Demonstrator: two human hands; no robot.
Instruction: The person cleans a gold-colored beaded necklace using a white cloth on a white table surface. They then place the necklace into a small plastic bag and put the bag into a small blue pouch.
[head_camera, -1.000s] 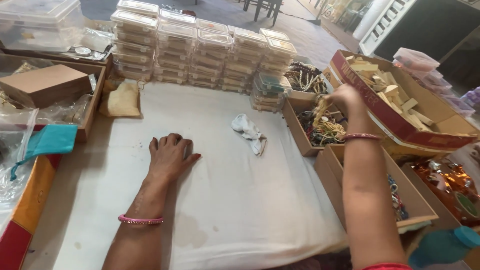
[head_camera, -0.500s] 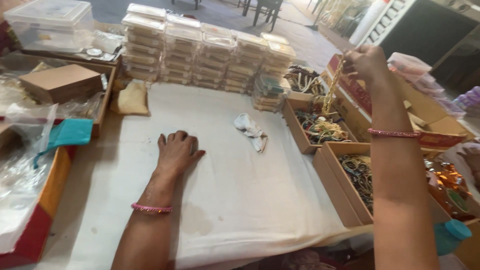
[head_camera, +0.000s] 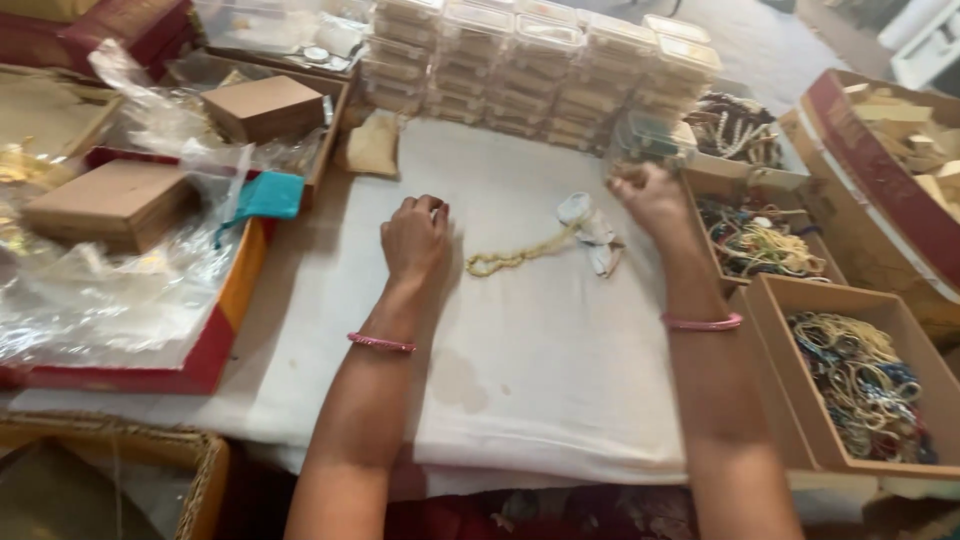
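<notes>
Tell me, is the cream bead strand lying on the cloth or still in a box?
On the cloth: the cream bead strand lies stretched across the white cloth, outside the boxes, between the left hand and right hand.

Stacks of clear plastic boxes (head_camera: 545, 70) stand in rows along the far edge of the white cloth (head_camera: 520, 380). To the right sit open cardboard trays of tangled beads (head_camera: 860, 385). On the left, two brown boxes (head_camera: 120, 200) lie among crinkled plastic wrap (head_camera: 110, 290), with a teal pouch (head_camera: 268, 195) beside them.
</notes>
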